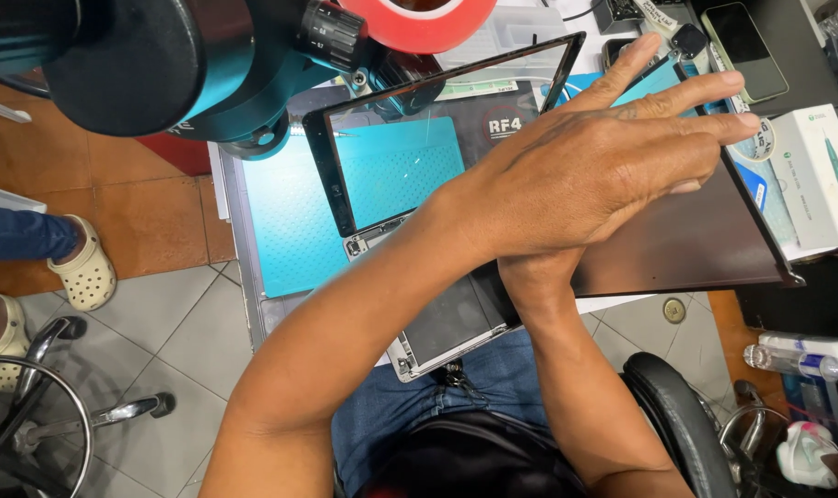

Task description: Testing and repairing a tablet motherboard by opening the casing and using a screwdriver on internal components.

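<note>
My left hand [613, 152] reaches across to the right with its fingers spread flat, and it rests on a dark screen panel [677, 249]. My right forearm crosses beneath it. Only the right wrist [534, 277] shows, because the hand is hidden under my left hand. A clear glass panel with a black frame [331, 175] stands tilted up at the left of my hands. The opened tablet's silver body [410, 360] lies below, partly over my lap.
A teal work mat [290, 231] covers the bench. A teal and black microscope [161, 65] and a red tape roll [419, 23] hang at the top. A phone [746, 46], a white box [820, 175] and a clear bottle [797, 360] sit right. Another person's cream clogs [82, 272] are left.
</note>
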